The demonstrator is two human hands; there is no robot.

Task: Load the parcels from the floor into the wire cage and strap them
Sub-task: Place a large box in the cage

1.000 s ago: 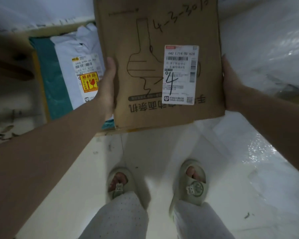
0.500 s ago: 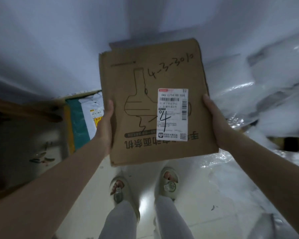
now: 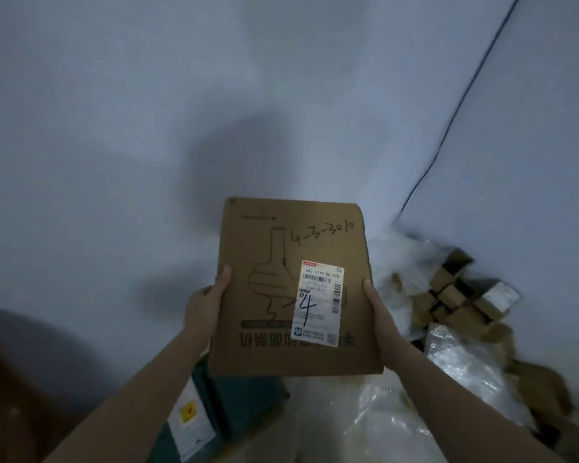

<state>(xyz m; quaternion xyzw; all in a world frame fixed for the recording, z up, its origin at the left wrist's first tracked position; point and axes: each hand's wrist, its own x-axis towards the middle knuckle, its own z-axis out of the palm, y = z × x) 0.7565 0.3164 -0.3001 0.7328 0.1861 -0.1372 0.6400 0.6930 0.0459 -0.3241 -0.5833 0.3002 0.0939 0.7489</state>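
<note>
A flat brown cardboard parcel [image 3: 268, 295] with a white shipping label and a handwritten "4" is held up in front of me, facing a pale wall. My left hand [image 3: 206, 304] grips its left edge and my right hand [image 3: 376, 307] grips its right edge. Below it on the floor lies a teal parcel [image 3: 244, 402] with a white bag and a yellow sticker on top. No wire cage or strap is in view.
A pale wall [image 3: 147, 128] fills the upper view, with a corner and a dark cable at the right. Several small brown boxes [image 3: 455, 295] and clear plastic wrap [image 3: 465, 369] are heaped at the right. A dark brown object sits at the lower left.
The view has tilted upward: my feet and the floor have dropped out of sight and the wall fills the frame. The parcel stays gripped in both hands, now held further out.
</note>
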